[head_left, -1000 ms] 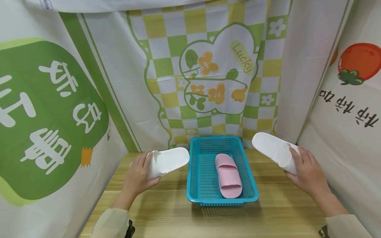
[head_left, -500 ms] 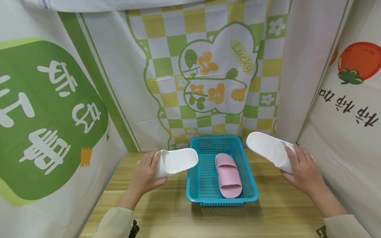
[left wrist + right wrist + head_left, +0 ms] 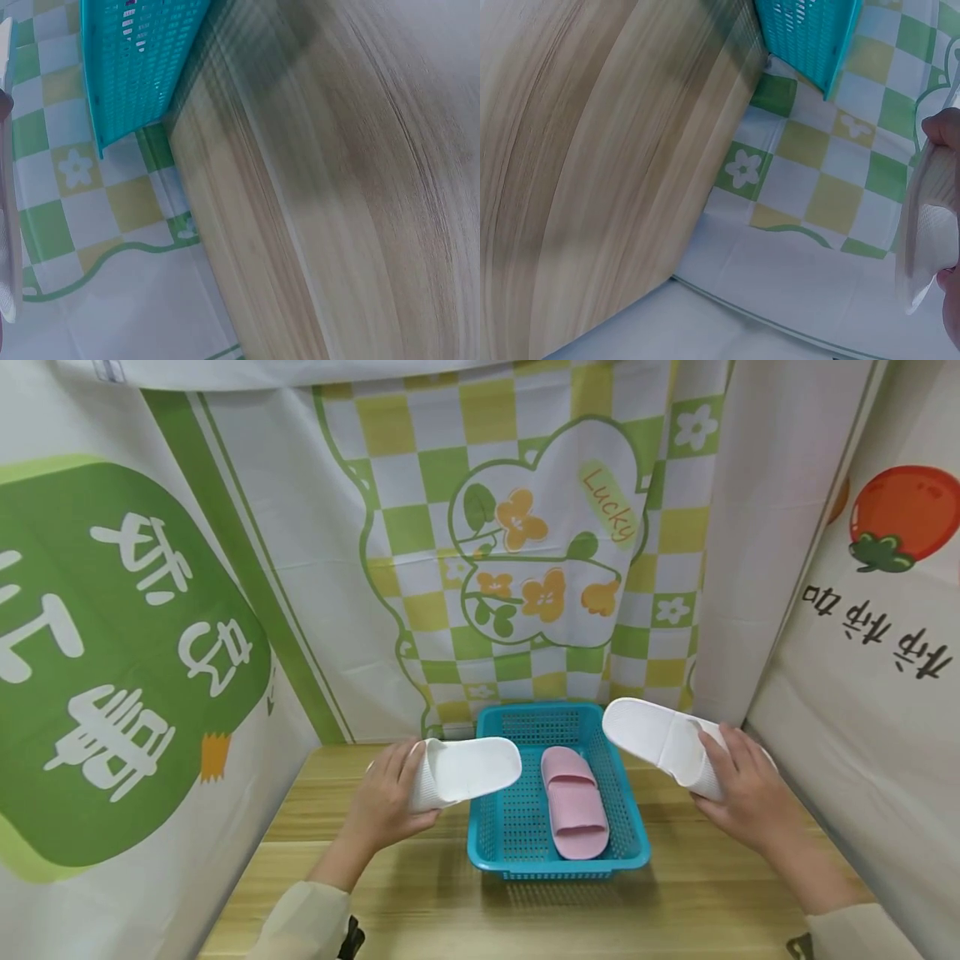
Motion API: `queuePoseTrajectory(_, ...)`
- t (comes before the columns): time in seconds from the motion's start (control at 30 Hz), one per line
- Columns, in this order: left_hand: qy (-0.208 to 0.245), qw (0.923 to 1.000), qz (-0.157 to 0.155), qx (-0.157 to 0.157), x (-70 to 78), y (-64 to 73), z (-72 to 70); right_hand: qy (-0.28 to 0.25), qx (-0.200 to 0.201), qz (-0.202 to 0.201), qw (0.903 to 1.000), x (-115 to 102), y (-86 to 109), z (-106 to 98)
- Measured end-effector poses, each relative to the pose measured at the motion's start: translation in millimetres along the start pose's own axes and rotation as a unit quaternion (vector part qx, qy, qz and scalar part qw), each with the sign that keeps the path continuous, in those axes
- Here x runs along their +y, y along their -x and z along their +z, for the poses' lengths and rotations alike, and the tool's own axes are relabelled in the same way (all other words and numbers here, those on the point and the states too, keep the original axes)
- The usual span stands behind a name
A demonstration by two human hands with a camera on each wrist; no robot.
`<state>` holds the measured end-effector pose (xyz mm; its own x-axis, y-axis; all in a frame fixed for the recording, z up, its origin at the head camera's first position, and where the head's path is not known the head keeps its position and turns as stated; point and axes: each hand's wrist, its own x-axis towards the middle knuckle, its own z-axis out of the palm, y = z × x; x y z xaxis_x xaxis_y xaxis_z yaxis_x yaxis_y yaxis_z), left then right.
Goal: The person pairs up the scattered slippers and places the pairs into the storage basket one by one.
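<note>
My left hand (image 3: 386, 797) grips a white slipper (image 3: 476, 768) by its strap end, and the toe-free end reaches over the left rim of the blue basket (image 3: 486, 852). On the other side my right hand (image 3: 750, 789) holds a second white slipper (image 3: 645, 729), tilted, its far end overlapping the basket's right rim in the head view. Inside the basket, along its right side, lies a pink slipper (image 3: 576, 806). In the right wrist view the held white slipper (image 3: 922, 225) shows edge-on in the fingers. Only a sliver of the left white slipper (image 3: 9, 225) appears in the left wrist view.
The basket stands on a wood-grain table (image 3: 420, 902) close to the back. Behind it hangs a checkered green and yellow cloth (image 3: 427, 527). Printed white cloths enclose the left and right sides, the right one bearing a red fruit print (image 3: 903, 514).
Both white slippers have moved inward toward the basket, the left one rightward over its rim and the right one leftward. The basket and pink slipper have stayed put.
</note>
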<state>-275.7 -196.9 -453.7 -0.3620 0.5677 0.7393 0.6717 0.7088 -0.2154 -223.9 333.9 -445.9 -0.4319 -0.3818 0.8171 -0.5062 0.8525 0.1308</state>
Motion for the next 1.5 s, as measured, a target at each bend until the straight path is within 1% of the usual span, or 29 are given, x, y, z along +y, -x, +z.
queuePoseTrajectory(0.13,0.002,1.0000,0.001,-0.004,3.1,-2.1,1.9,0.000,-0.002,-0.006,1.0000,-3,-1.7,0)
queuePoseTrajectory(0.27,0.007,1.0000,0.001,-0.006,5.8,-4.2,4.7,-0.008,-0.019,-0.005,0.9998,-5,-3.2,-1)
queuePoseTrajectory(0.37,0.014,0.9999,0.003,-0.003,8.1,-6.6,6.6,-0.014,-0.022,-0.007,0.9996,-8,-5.1,-1)
queuePoseTrajectory(0.53,0.018,0.9998,0.004,0.004,12.9,-9.8,7.9,-0.022,-0.019,-0.015,0.9995,-13,-7.0,-2)
queuePoseTrajectory(0.73,0.019,0.9998,0.007,0.005,17.5,-13.4,8.6,-0.022,-0.023,-0.020,0.9993,-19,-7.2,-3)
queuePoseTrajectory(0.9,0.021,0.9997,0.013,0.009,20.3,-16.6,10.3,-0.035,-0.016,-0.030,0.9988,-23,-9.4,-2)
queuePoseTrajectory(1.07,0.023,0.9996,0.017,0.006,22.4,-19.9,11.8,-0.043,-0.014,-0.040,0.9982,-26,-13.0,-2)
queuePoseTrajectory(1.23,0.022,0.9995,0.022,0.005,23.7,-21.8,12.5,-0.041,-0.028,-0.042,0.9979,-28,-14.7,-2)
queuePoseTrajectory(1.5,0.015,0.9995,0.026,-0.006,25.6,-23.7,12.1,-0.044,-0.050,-0.045,0.9967,-32,-16.6,-3)
